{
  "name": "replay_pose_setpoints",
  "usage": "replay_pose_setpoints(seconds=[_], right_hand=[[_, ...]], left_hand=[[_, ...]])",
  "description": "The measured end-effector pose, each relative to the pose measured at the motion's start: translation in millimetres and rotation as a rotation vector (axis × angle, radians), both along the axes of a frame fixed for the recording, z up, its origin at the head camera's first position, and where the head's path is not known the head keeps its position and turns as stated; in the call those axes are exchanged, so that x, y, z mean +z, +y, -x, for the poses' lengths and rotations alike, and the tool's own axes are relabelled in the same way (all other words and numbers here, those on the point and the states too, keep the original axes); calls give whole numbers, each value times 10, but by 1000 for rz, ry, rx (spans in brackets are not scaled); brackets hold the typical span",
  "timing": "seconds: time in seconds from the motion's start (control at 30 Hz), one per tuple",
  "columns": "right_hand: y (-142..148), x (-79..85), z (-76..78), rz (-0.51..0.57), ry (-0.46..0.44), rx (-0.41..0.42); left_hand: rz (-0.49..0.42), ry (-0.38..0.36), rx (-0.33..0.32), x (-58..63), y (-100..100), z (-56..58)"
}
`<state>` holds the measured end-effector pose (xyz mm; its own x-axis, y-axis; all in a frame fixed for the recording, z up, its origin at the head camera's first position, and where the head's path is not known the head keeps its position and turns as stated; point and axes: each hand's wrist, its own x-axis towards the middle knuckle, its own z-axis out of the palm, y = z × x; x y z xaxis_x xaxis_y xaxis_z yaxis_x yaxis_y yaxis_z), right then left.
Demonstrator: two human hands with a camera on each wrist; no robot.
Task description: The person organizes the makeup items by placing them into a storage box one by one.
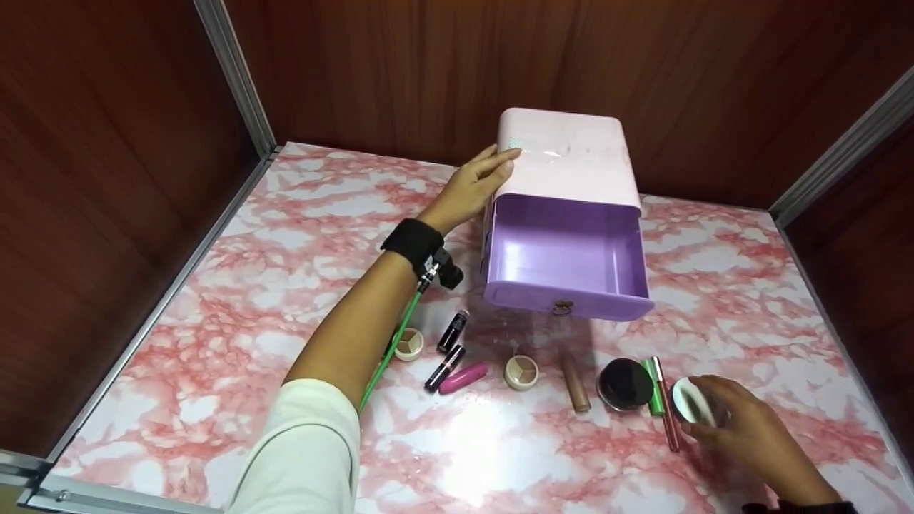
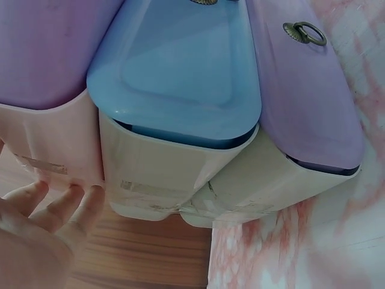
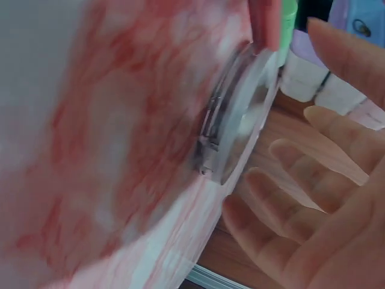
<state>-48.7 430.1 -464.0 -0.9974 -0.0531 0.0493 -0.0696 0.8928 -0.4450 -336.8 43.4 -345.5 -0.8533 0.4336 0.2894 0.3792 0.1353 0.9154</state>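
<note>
A drawer cabinet with a pale pink casing (image 1: 571,153) stands at the back of the table, its top purple drawer (image 1: 557,246) pulled out and bare inside. My left hand (image 1: 475,187) rests straight fingers on the casing's left side and top edge. The left wrist view shows a blue drawer (image 2: 180,72) and another purple drawer (image 2: 307,102) below, both pushed in. At the table's right, my right hand (image 1: 742,421) is spread beside a round compact (image 1: 690,401) with a shiny lid. In the right wrist view its fingers are loosely bent around the compact, apparently without gripping it.
Left of the compact lie a red slim tube (image 1: 670,417), a green tube (image 1: 651,378), a black-lidded jar (image 1: 625,384) and a brown tube (image 1: 574,384). Further left are two round three-shade pots (image 1: 521,373), a pink tube (image 1: 463,378) and two black tubes (image 1: 444,368). Wooden panels surround the table.
</note>
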Motion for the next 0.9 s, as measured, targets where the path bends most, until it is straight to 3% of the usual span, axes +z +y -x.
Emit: replay_pose_setpoints(seconds=[0.2, 0.5, 0.7, 0.9], right_hand=[[34, -60, 32, -43, -28, 27], [35, -89, 115, -84, -86, -4], [39, 36, 141, -94, -86, -37], [-39, 284, 117, -96, -25, -31]], left_hand=[[-15, -11, -1, 14, -1, -6], [-26, -21, 5, -15, -3, 16], [-4, -5, 5, -55, 17, 60], [-8, 7, 5, -242, 62, 262]])
